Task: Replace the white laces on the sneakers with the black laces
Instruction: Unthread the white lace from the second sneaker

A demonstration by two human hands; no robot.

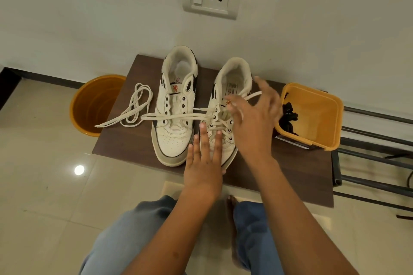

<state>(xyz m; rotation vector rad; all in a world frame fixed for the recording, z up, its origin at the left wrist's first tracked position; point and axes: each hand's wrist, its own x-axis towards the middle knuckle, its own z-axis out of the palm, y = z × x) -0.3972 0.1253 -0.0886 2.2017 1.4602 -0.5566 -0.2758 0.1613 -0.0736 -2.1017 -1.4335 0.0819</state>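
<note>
Right white leather sneaker (223, 118): on the dark wooden stool (134, 140), long axis running away from the person, toe nearest; white flat lace (178, 115) partly unthreaded, its free end trailing left across the bare left white sneaker (174, 118).
Removed white lace (138, 105): coiled at stool's left.
Left hand (202, 163): flat on the toe, fingers straight.
Right hand (252, 116): blurred over the upper eyelets, nearer the lace; grasp cannot be told.
Orange square plastic tub (312, 138): black laces (288, 116) inside.
Orange round bucket (89, 105): contents not visible.

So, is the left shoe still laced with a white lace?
No, the left shoe has bare eyelets; a loose white lace lies beside it.
</note>
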